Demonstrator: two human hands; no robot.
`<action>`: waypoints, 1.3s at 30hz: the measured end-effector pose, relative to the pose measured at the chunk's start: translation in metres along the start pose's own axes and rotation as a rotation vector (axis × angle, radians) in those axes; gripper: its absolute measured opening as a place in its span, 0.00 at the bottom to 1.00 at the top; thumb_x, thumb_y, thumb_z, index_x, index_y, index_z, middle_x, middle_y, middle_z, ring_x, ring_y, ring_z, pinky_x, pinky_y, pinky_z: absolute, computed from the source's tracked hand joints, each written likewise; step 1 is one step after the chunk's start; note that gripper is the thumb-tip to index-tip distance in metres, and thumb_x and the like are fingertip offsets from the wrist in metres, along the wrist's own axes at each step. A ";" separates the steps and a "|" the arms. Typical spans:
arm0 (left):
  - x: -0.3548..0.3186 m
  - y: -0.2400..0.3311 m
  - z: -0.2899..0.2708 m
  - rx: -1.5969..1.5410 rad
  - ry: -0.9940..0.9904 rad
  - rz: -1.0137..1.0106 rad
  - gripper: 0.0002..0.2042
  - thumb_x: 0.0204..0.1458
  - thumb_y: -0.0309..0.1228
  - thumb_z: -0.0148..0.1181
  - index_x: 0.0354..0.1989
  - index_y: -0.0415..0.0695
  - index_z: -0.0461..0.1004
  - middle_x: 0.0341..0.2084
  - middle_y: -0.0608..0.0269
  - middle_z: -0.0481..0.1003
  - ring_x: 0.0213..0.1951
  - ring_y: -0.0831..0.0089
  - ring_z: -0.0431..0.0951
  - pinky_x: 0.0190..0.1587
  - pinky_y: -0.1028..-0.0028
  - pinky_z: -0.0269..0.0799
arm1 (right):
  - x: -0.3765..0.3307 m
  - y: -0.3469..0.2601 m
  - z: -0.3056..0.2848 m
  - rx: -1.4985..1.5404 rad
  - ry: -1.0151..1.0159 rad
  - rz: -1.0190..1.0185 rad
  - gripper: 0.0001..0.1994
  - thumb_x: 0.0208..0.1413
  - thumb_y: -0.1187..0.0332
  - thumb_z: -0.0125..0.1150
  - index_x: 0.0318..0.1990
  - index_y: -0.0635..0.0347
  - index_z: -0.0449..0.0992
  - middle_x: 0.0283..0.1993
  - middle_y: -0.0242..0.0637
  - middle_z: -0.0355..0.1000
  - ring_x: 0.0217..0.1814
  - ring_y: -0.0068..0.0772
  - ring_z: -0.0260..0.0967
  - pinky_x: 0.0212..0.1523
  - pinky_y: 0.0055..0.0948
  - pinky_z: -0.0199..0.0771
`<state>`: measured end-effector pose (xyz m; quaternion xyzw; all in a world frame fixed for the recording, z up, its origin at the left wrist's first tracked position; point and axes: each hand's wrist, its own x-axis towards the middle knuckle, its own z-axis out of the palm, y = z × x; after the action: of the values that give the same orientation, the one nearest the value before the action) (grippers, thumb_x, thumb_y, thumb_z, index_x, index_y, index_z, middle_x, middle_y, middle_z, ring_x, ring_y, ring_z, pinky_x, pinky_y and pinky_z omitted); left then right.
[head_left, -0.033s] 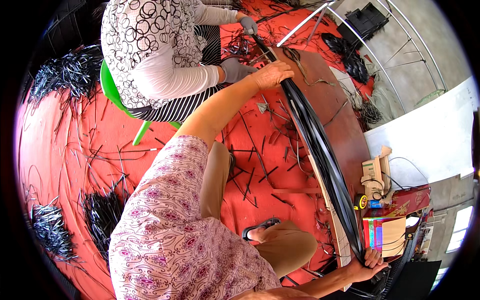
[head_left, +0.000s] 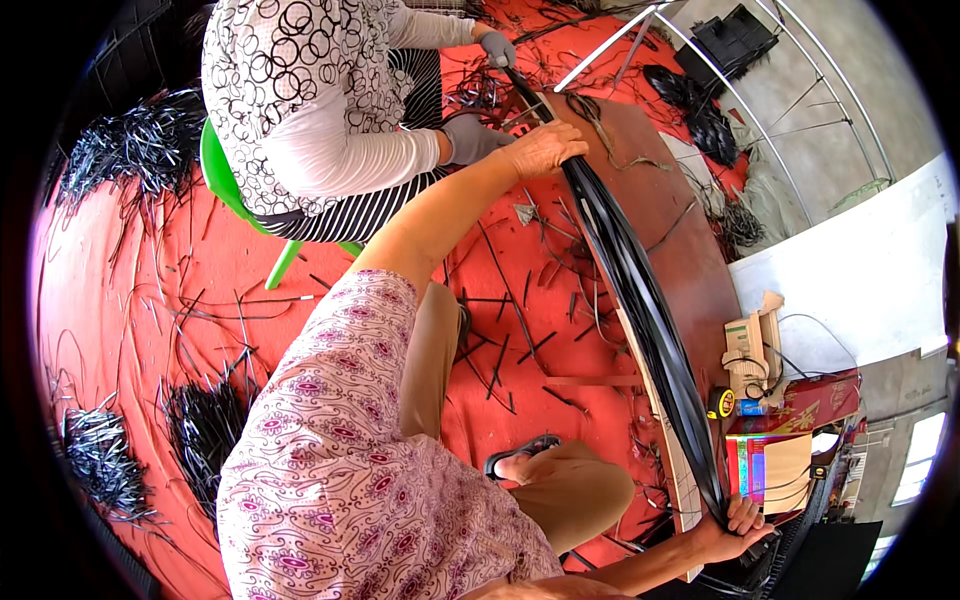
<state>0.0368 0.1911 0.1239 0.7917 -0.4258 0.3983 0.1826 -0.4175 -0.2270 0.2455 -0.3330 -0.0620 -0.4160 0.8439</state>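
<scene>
A long bundle of black flat strips (head_left: 645, 300) lies along the reddish-brown table (head_left: 695, 260), bowing slightly. My left hand (head_left: 545, 150) is closed over its far part, arm stretched out. My right hand (head_left: 735, 530) is closed round the near end, fingers curled over the strips. Beyond my left hand, a co-worker's grey-gloved hand (head_left: 497, 50) is at the far end of the bundle. The co-worker's other gloved hand (head_left: 470, 140) is beside my left wrist, near a thin metal piece crossing the strips; what it holds is hidden.
The co-worker sits on a green chair (head_left: 215, 170) at the far left. Black strip piles (head_left: 205, 430) and loose offcuts lie on the red floor covering (head_left: 300, 350). At right are a yellow tape measure (head_left: 720, 403), torn cardboard (head_left: 755, 350), boxes and a metal frame (head_left: 745, 100).
</scene>
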 end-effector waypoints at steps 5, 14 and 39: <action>-0.001 0.004 -0.003 0.020 -0.010 -0.010 0.13 0.40 0.23 0.59 0.35 0.47 0.66 0.29 0.62 0.67 0.37 0.61 0.71 0.44 0.65 0.66 | 0.003 -0.001 -0.020 0.024 -0.012 0.010 0.20 0.66 0.59 0.43 0.20 0.52 0.57 0.15 0.21 0.42 0.17 0.18 0.39 0.25 0.23 0.44; -0.005 0.009 0.003 -0.013 0.008 0.009 0.07 0.48 0.26 0.55 0.35 0.48 0.65 0.28 0.61 0.67 0.35 0.60 0.70 0.41 0.65 0.66 | -0.002 -0.006 -0.022 0.019 0.012 0.010 0.20 0.66 0.58 0.44 0.20 0.52 0.58 0.15 0.21 0.42 0.16 0.18 0.39 0.24 0.23 0.44; -0.017 0.063 0.017 -0.146 -0.188 0.028 0.09 0.45 0.30 0.60 0.35 0.46 0.69 0.28 0.60 0.69 0.35 0.59 0.73 0.43 0.64 0.68 | -0.016 -0.047 -0.044 -0.027 0.129 -0.136 0.19 0.65 0.57 0.45 0.21 0.52 0.58 0.15 0.22 0.42 0.17 0.18 0.39 0.22 0.21 0.42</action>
<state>-0.0121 0.1531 0.0966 0.8041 -0.4800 0.2926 0.1936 -0.4702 -0.2639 0.2295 -0.3121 -0.0245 -0.4935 0.8115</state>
